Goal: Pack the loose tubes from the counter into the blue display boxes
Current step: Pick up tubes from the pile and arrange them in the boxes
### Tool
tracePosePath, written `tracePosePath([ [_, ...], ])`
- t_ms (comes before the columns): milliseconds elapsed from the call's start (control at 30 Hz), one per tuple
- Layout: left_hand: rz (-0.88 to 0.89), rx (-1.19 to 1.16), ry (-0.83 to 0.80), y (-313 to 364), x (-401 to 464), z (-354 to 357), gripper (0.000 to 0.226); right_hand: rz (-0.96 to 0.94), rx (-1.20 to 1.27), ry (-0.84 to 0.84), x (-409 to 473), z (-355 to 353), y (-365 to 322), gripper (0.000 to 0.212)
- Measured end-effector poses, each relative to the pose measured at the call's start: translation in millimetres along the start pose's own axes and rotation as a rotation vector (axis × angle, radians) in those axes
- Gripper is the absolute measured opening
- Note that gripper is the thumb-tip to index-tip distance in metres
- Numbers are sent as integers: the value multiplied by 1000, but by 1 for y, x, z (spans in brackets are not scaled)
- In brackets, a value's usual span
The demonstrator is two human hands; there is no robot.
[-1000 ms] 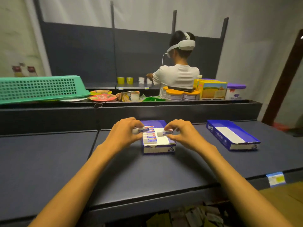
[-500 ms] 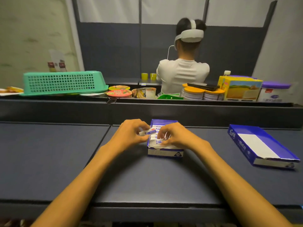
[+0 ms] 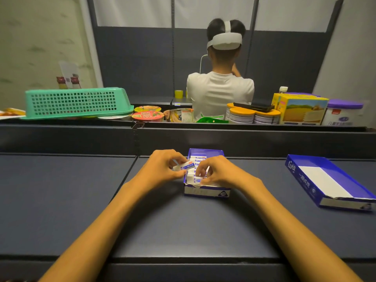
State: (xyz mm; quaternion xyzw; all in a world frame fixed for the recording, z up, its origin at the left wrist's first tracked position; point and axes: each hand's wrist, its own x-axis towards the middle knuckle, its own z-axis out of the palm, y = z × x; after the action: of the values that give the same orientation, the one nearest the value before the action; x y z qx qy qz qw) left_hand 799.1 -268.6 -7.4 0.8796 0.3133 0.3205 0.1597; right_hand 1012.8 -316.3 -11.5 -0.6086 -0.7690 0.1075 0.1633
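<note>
The left hand (image 3: 162, 169) is pinching a white-and-blue tube (image 3: 184, 166) at the left rim of the blue display box (image 3: 206, 191) (partly filled with tubes) on the dark counter (image 3: 81, 200). The right hand (image 3: 219, 173) is curling its fingers (image 3: 200, 171) onto the packed tubes (image 3: 196, 179); whether it grips one cannot be told. A second box (image 3: 329, 182) is lying well apart, to the right.

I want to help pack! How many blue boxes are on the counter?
2. One blue box sits in the middle under both hands, partly filled with tubes. The other blue box lies to the right, with no tubes showing in it.
</note>
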Motion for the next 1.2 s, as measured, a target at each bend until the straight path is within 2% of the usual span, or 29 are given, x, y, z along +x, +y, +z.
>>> tracePosePath([
  [367,15,26,-12,1,-1,-6,33,30,9,2,-1,-1,3,21],
  [467,46,41,-9,6,2,-4,33,65,81,133,-8,-9,8,27],
  [600,41,50,-23,20,10,4,30,132,52,311,-18,-15,25,35],
  [867,36,201,-264,44,22,27,26,174,58,297,-26,-7,41,44],
  [1200,-30,332,-384,42,27,26,22,156,63,289,-24,-8,38,46],
])
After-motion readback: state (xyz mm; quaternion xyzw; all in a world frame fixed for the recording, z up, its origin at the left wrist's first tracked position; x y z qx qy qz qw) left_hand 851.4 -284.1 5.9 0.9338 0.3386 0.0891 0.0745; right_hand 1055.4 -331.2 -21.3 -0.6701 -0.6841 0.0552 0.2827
